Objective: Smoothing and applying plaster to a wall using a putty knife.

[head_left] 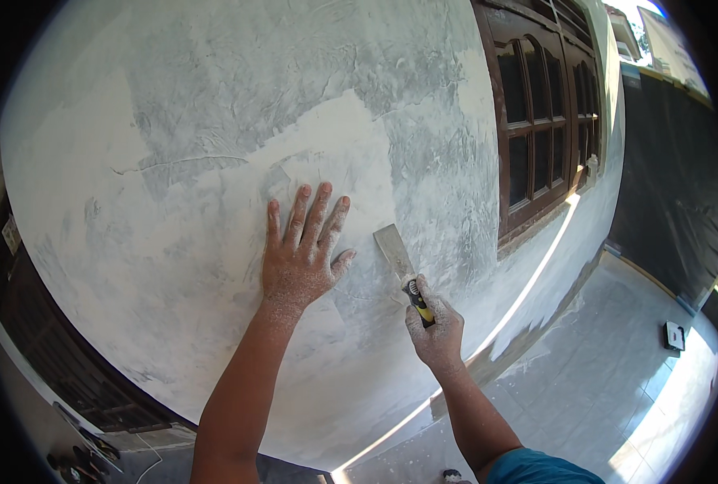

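My left hand [302, 250] lies with spread fingers against the wall [213, 218], its skin dusted white. The wall is coated in patchy white and grey filler, with a thin crack line running left of the hand. In my right hand [439, 331] is a putty knife [393, 252], gripped by its black and yellow handle. Its flat, smeared blade points up and left, close to the wall; whether the edge touches I cannot tell. White dust covers the right hand too.
A brown wooden window [544, 113] with dark panes sits at the right, above a sill. Beyond it hangs a dark sheet [669, 169]. A small black and white object [674, 336] lies on the tiled floor [585, 387]. At the lower left is a dark window or door frame [60, 347].
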A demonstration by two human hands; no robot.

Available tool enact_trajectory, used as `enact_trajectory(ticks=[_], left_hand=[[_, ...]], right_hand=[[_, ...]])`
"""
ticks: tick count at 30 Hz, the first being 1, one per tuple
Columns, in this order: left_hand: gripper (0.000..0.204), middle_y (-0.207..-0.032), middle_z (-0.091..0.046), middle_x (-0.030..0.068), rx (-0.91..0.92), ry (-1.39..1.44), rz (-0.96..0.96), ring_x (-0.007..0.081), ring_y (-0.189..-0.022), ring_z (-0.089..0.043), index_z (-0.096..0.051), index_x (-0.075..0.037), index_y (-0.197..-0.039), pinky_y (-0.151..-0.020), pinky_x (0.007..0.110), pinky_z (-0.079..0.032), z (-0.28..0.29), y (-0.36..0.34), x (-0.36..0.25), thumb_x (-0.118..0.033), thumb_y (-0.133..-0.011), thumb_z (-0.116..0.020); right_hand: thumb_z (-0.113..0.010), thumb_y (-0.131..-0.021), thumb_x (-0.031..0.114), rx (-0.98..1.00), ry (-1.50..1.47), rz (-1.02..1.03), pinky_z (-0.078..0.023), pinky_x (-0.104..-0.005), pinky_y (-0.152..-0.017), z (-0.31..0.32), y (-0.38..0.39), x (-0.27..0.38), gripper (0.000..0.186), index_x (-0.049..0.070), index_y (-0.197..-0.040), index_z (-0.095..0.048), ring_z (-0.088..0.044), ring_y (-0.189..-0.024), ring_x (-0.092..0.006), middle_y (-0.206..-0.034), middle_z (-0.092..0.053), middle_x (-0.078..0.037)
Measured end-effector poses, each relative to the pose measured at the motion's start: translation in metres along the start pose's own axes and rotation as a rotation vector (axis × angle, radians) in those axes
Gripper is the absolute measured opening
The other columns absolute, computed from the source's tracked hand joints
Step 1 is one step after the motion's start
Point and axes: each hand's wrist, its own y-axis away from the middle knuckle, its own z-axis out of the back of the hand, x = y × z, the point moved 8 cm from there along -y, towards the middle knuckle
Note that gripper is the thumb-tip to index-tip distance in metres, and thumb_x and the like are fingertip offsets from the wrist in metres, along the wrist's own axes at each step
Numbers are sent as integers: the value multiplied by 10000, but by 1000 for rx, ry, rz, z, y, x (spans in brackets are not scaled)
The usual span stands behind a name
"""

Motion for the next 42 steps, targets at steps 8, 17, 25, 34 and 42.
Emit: enact_trajectory(ticks=[8,17,25,34,42], left_hand=[[820,-1605,-274,76,-22,14,-3,293,-1490,-215,-394,-223,-1507,-1188,609,-122,3,1,0,-552,-810,-675],[826,-1610,-264,67,2,3,2,290,-1492,-211,-373,-243,-1517,-1190,605,-119,-1,3,3,-575,-816,-658],[831,-1613,-260,64,-11,8,-3,289,-1492,-212,-366,-241,-1521,-1190,604,-113,0,2,2,-561,-816,-667],[816,-1608,-272,61,-18,28,3,282,-1489,-222,-375,-242,-1516,-1190,602,-119,0,2,2,-559,-822,-664],[838,-1600,-292,60,-13,39,26,284,-1484,-239,-393,-244,-1507,-1189,599,-131,1,1,2,-520,-782,-711]], right_hand=[[-676,-837,49,8,27,7,-545,-342,-742,0,-8,6,555,73,-1379,-557,-697,-803,-247,-909,-679,-168],[-678,-831,40,36,24,-77,-547,-331,-770,6,-1,7,540,64,-1361,-575,-709,-850,-234,-953,-689,-187],[-679,-826,46,71,38,-124,-548,-333,-743,8,-3,8,538,74,-1355,-582,-709,-824,-242,-919,-684,-182],[-682,-823,32,92,62,-76,-542,-319,-745,10,-3,11,537,61,-1351,-584,-687,-809,-209,-911,-683,-168],[-685,-823,13,156,91,-127,-537,-317,-758,11,-5,12,548,40,-1358,-571,-689,-827,-198,-935,-685,-164]])
